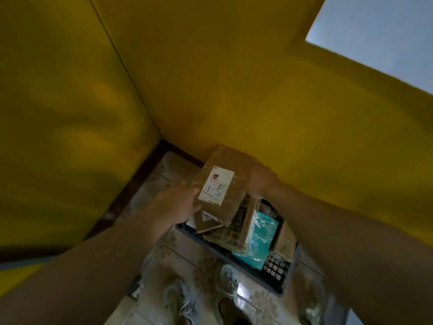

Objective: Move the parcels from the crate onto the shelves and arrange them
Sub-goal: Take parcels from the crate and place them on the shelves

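Two hands are gripping a box (225, 181): the left hand (178, 201) is clasping its left edge and the right hand (259, 184) is curling round its right edge. Held so, the box is hanging above the crate (275, 269), which is sitting on the floor (164, 249) beside the yellow wall (234, 90) and holding more parcels, a teal one (262, 238) among them. It is looking light and stiff, its taped card possibly slick, so opposite edges are seeming the safest hold.

Dim yellow cast, motion blur, wide-angle bending — glossy floor (243, 294) glare
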`<state>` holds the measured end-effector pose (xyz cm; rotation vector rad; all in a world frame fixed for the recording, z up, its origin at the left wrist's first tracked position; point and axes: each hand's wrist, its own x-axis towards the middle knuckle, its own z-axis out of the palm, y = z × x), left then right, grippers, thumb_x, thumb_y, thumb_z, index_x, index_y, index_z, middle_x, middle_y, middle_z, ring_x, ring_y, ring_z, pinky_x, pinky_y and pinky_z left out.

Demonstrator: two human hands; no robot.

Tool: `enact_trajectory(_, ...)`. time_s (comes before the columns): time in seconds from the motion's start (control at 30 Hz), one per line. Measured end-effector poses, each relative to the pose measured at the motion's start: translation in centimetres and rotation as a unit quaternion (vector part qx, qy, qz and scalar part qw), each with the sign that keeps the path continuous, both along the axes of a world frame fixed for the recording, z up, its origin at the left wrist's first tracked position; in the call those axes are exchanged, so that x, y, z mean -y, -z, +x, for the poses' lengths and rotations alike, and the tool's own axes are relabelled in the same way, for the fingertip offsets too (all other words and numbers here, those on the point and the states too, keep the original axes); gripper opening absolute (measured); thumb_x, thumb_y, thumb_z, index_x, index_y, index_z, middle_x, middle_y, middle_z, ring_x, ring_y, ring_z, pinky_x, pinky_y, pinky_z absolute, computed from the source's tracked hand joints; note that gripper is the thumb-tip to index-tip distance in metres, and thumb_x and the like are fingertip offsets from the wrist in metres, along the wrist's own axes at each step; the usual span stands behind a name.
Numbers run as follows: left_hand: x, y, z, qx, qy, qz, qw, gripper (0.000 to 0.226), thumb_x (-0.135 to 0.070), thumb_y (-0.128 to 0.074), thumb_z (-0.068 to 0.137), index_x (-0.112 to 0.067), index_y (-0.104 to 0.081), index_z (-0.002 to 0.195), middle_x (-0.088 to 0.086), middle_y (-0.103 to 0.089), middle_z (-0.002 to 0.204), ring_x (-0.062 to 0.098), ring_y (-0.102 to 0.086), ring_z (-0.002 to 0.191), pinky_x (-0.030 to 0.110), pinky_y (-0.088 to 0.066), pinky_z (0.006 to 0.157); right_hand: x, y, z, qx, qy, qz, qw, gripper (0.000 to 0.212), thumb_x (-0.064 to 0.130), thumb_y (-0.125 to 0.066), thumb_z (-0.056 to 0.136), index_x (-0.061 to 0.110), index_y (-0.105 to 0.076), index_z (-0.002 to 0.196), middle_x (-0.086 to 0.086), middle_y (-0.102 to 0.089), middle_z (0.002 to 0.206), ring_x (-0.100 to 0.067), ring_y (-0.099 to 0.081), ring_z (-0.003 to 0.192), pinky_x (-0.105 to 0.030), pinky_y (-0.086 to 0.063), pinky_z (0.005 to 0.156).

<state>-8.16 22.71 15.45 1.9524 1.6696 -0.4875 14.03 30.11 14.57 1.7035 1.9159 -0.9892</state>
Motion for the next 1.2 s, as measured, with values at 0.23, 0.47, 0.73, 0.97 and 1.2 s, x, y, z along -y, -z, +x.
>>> enact_trajectory(0.23, -3.9, 9.8, 0.5, 0.062, -0.12, -0.026, 0.99, 0.067, -0.059, -0.046, 0.092, -0.033, -0.024, 0.15, 0.009, -0.035, 0.146, 0.033, -0.037, 0.133, 0.049, -0.04, 0.104, -1.6, 8.3, -0.2, 0.042, 0.043, 0.05, 0.997, 0.072, 0.062, -0.04, 0.097, 0.028, -0.02, 0.157, -0.017, -0.002, 0.163, -0.04, -0.002, 0.149, -0.051, -0.018, 0.12)
enact_trajectory(0.47, -4.4, 13.6, 0.8, 0.266, -0.287, -0.092, 0.916, 0.087, -0.029, -0.072, 0.086, -0.032, -0.016, 0.153, 0.0, -0.046, 0.146, 0.023, -0.051, 0.126, 0.031, -0.046, 0.092, -0.7, 11.9, -0.3, -0.147, 0.308, 0.011, 0.94, 0.084, 0.039, -0.063, 0.095, 0.031, -0.009, 0.158, -0.014, -0.037, 0.154, -0.037, -0.046, 0.133, -0.042, -0.043, 0.106)
enact_trajectory(0.73, 0.1, 7.3, 1.8, 0.279, -0.261, 0.003, 0.924, 0.09, -0.03, -0.071, 0.086, -0.032, -0.012, 0.154, 0.002, -0.031, 0.153, 0.022, -0.043, 0.133, 0.03, -0.044, 0.097, 2.3, 7.1, -2.0, -0.275, 0.438, 0.036, 0.855, 0.092, 0.034, -0.072, 0.081, 0.038, -0.018, 0.155, -0.002, -0.043, 0.153, -0.028, -0.052, 0.129, -0.049, -0.049, 0.102)
enact_trajectory(0.97, 3.9, -4.4, 1.0, 0.223, -0.192, 0.082, 0.952, 0.083, -0.044, -0.062, 0.09, -0.041, -0.008, 0.153, -0.003, -0.028, 0.153, 0.025, -0.034, 0.135, 0.039, -0.035, 0.104, 7.6, -2.0, -2.0, -0.319, 0.448, 0.103, 0.828, 0.088, 0.063, -0.063, 0.067, 0.063, -0.015, 0.141, 0.002, -0.044, 0.15, -0.033, -0.063, 0.116, -0.055, -0.057, 0.087)
enact_trajectory(1.2, 8.5, -14.6, 2.7, 0.278, -0.087, 0.13, 0.948, 0.078, -0.05, -0.06, 0.089, -0.043, -0.014, 0.152, -0.002, -0.021, 0.159, 0.028, -0.025, 0.141, 0.05, -0.03, 0.112, 16.5, -13.9, 0.2, -0.308, 0.494, 0.244, 0.775, 0.076, 0.052, -0.062, 0.087, 0.046, -0.02, 0.151, 0.004, -0.041, 0.152, -0.022, -0.052, 0.129, -0.048, -0.046, 0.104)
